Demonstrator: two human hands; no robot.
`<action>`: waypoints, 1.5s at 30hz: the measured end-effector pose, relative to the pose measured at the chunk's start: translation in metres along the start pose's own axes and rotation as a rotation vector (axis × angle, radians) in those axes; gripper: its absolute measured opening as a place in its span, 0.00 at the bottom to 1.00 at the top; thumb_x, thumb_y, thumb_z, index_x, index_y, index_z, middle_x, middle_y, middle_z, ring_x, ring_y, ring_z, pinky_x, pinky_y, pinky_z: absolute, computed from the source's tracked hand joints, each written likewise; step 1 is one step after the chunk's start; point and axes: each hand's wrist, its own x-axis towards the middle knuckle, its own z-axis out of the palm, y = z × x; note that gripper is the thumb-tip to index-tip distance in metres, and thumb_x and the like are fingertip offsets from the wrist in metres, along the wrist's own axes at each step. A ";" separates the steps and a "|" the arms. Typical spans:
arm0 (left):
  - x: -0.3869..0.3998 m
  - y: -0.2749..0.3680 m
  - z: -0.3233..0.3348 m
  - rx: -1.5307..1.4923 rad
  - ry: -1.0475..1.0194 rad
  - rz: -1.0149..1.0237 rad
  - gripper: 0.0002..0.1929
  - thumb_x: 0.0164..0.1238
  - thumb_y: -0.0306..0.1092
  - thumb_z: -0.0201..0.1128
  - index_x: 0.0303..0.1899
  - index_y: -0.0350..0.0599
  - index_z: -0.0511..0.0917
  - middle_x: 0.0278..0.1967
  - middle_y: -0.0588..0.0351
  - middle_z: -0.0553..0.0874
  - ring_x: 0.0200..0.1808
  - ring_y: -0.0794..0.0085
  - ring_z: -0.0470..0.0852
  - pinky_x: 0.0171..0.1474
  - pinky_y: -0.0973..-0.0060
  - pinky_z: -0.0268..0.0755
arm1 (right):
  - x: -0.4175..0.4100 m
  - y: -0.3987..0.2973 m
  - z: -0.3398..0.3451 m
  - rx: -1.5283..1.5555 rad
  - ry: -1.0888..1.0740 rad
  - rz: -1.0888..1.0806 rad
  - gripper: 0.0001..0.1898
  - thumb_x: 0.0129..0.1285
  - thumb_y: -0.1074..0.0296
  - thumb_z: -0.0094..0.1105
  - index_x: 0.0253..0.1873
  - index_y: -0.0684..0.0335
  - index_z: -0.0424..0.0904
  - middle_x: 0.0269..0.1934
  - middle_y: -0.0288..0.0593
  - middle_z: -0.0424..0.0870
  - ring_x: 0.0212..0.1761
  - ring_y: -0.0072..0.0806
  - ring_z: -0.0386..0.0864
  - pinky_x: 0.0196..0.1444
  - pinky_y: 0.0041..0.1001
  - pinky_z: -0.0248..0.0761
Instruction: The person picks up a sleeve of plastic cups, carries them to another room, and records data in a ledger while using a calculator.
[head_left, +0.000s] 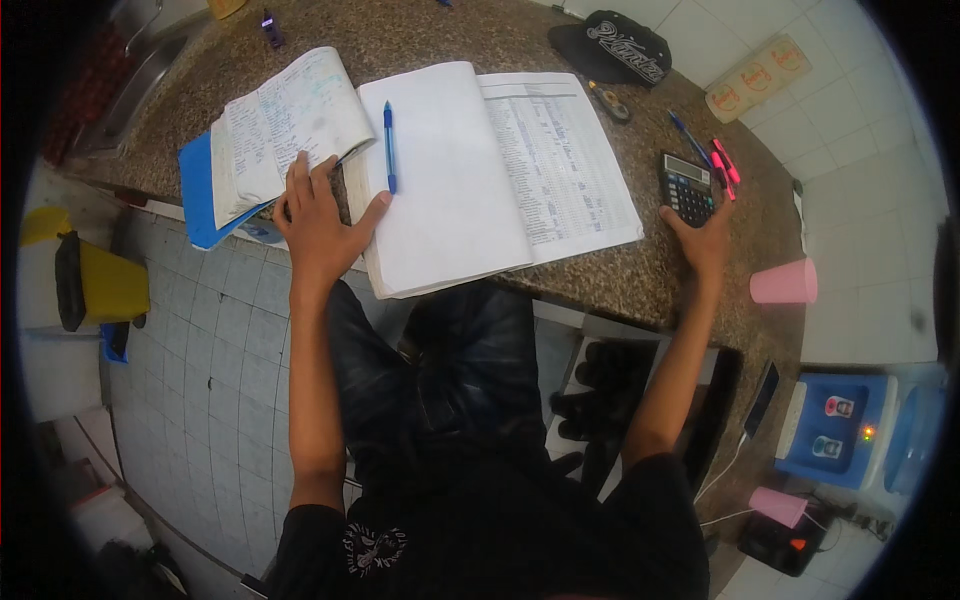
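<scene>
My left hand (322, 225) has its fingers spread. Its fingertips touch the lower edge of a handwritten notebook (277, 120) with a blue cover (196, 161), and its thumb rests at the left edge of a thick stack of paper (435, 180). A blue ballpoint pen (390, 146) lies on the stack's blank left page, just above that thumb. On the right page (562, 161) is a printed table of small figures, too fine to read. My right hand (703, 236) grips a black calculator (686, 187) by its sides, thumb at left and fingers at right.
Pink markers (724, 165), another blue pen (688, 136), a yellow-and-black cutter (609, 103) and a black cap (615, 46) lie on the granite counter (600, 281). Pink cups (784, 282), a phone (762, 397) and a blue water dispenser (836, 431) stand rightward. A sink (135, 97) is far left.
</scene>
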 end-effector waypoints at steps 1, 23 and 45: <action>0.000 0.000 0.000 0.001 -0.001 -0.002 0.47 0.58 0.69 0.66 0.69 0.42 0.68 0.75 0.33 0.61 0.80 0.48 0.51 0.75 0.46 0.38 | -0.001 -0.014 -0.005 -0.012 0.043 0.002 0.64 0.40 0.41 0.82 0.77 0.70 0.53 0.68 0.68 0.71 0.73 0.58 0.68 0.73 0.48 0.60; -0.001 -0.002 0.004 -0.001 0.032 -0.005 0.47 0.57 0.70 0.65 0.69 0.44 0.69 0.75 0.34 0.60 0.80 0.48 0.52 0.76 0.47 0.36 | -0.114 -0.136 0.043 0.036 -0.057 -0.594 0.34 0.58 0.42 0.72 0.65 0.53 0.76 0.73 0.59 0.66 0.77 0.55 0.58 0.73 0.53 0.48; 0.000 -0.001 0.003 0.040 0.000 -0.011 0.47 0.59 0.71 0.63 0.70 0.43 0.67 0.75 0.33 0.60 0.80 0.47 0.53 0.75 0.46 0.38 | -0.111 -0.136 0.041 -0.067 0.001 -0.594 0.28 0.61 0.43 0.69 0.61 0.53 0.79 0.76 0.58 0.62 0.80 0.55 0.54 0.77 0.56 0.43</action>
